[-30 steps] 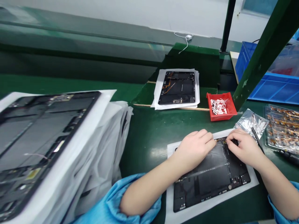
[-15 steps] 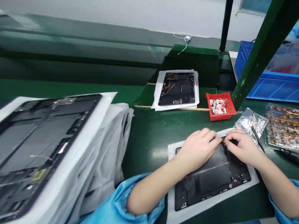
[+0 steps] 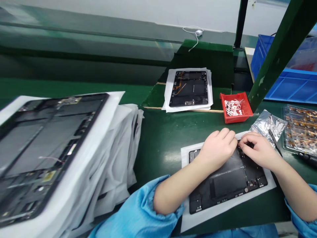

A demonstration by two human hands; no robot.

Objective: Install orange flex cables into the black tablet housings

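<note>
A black tablet-like housing (image 3: 226, 186) with exposed inner parts lies on a white protective sheet (image 3: 185, 195) in front of me. Over its upper edge, my left hand (image 3: 219, 148) is closed with the fingers curled and pressed together. My right hand (image 3: 259, 150) pinches thumb to forefinger at the same edge, close beside the left. Whatever small part lies between the fingertips is hidden. Just right of my right hand are a clear bag (image 3: 266, 120) of small pieces and a black pen-like tool (image 3: 275, 142).
On the left, similar housings (image 3: 47, 138) are stacked with white sheets. Another housing (image 3: 190, 88) lies at the back, near a red bin (image 3: 240, 117) of white strips. Clear trays of flex cables (image 3: 300, 129), a blue crate (image 3: 289, 86) and a green post (image 3: 274, 49) stand right.
My left hand has turned, its fingers curling more and its knuckles rising. The right hand keeps its pinch at nearly the same spot. The camera view has shifted slightly.
</note>
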